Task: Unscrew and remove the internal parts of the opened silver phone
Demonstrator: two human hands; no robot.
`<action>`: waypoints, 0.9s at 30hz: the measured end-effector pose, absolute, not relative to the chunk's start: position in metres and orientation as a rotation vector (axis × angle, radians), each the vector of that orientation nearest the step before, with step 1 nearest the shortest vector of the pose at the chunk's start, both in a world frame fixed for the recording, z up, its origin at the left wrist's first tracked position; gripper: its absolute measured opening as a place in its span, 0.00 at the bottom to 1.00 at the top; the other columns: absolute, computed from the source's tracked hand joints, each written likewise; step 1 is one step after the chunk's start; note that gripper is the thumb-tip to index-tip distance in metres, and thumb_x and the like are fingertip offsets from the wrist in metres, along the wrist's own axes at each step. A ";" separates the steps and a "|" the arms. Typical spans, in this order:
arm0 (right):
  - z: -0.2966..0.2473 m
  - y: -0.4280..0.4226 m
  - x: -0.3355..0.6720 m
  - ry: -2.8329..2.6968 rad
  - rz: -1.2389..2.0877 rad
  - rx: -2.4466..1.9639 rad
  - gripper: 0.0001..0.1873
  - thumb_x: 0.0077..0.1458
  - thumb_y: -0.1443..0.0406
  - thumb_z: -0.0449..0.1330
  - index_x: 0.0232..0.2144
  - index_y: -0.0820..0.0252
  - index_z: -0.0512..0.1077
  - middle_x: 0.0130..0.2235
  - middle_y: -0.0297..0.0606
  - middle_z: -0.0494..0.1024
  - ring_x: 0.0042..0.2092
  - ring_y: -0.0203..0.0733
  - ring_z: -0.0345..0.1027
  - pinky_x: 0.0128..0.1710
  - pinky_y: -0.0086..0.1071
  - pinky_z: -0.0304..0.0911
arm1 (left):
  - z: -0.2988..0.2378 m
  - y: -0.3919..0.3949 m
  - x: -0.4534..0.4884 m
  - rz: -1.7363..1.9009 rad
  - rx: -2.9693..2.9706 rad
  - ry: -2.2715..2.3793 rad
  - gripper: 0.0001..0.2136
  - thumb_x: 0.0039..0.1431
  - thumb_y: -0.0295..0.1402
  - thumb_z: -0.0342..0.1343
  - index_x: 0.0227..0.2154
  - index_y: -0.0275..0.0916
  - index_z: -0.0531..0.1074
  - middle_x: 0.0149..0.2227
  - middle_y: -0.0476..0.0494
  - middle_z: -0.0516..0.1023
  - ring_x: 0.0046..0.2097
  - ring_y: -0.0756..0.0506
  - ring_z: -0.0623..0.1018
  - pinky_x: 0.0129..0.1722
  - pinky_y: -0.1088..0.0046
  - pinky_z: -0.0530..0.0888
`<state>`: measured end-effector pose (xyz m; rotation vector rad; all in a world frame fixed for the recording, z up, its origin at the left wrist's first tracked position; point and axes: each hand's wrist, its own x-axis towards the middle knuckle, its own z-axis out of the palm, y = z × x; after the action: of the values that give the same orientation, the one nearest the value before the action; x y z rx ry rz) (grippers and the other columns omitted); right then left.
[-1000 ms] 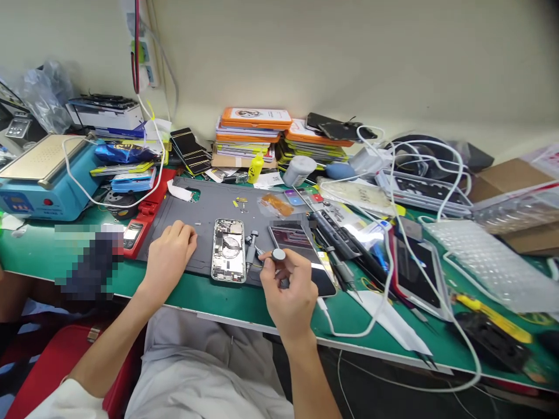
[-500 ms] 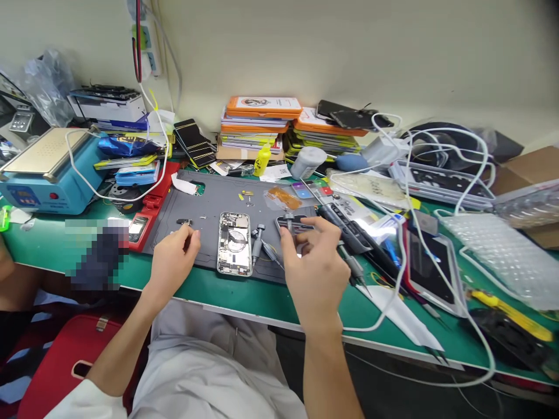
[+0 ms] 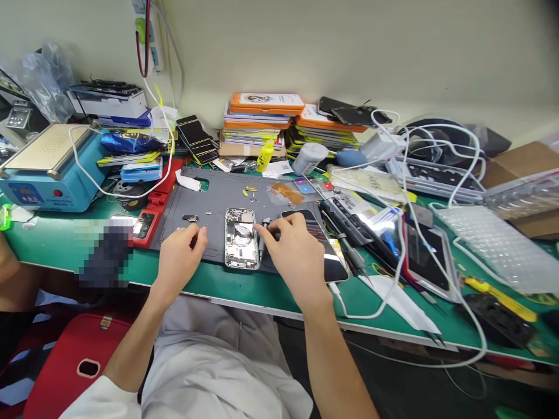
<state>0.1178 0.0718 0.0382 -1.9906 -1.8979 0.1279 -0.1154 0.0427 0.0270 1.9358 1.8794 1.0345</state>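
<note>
An opened phone (image 3: pixel 242 247) lies on the grey work mat (image 3: pixel 213 192), its inner parts exposed. My left hand (image 3: pixel 181 253) rests at the mat's front edge, left of the phone, fingers curled and thumb against the index finger; anything inside is hidden. Above it lies a small black part (image 3: pixel 190 218). My right hand (image 3: pixel 294 250) is over the phone's right edge, thumb and forefinger close together; what they pinch is too small or hidden to name. Just beside those fingertips stands a grey screwdriver (image 3: pixel 262 247), partly covered. A dark-screened phone (image 3: pixel 335 265) lies partly under my right hand.
Tools (image 3: pixel 353 256) and white cables crowd the right side. Stacked orange boxes (image 3: pixel 266 103) and a yellow bottle (image 3: pixel 264 156) stand behind the mat. A blue machine (image 3: pixel 56 180) is at the left, near a red holder (image 3: pixel 151 221). Another person's arm (image 3: pixel 9 267) shows at far left.
My right hand has moved left and lower, from above the dark phone to the opened phone's right edge. The grey-capped tool at its fingertips no longer shows there. My left hand stays curled.
</note>
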 end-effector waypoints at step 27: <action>0.002 0.042 0.120 -1.393 0.305 -1.195 0.23 0.72 0.61 0.63 0.65 0.54 0.67 0.45 0.42 0.87 0.38 0.41 0.83 0.34 0.34 0.79 | 0.032 0.031 -0.119 1.340 1.342 1.351 0.14 0.65 0.46 0.71 0.36 0.39 0.81 0.34 0.47 0.84 0.32 0.49 0.80 0.35 0.75 0.76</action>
<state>0.1197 0.0417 0.0017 -1.1951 -1.3928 0.3047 -0.1189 0.0314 0.0315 1.3424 1.3514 1.3398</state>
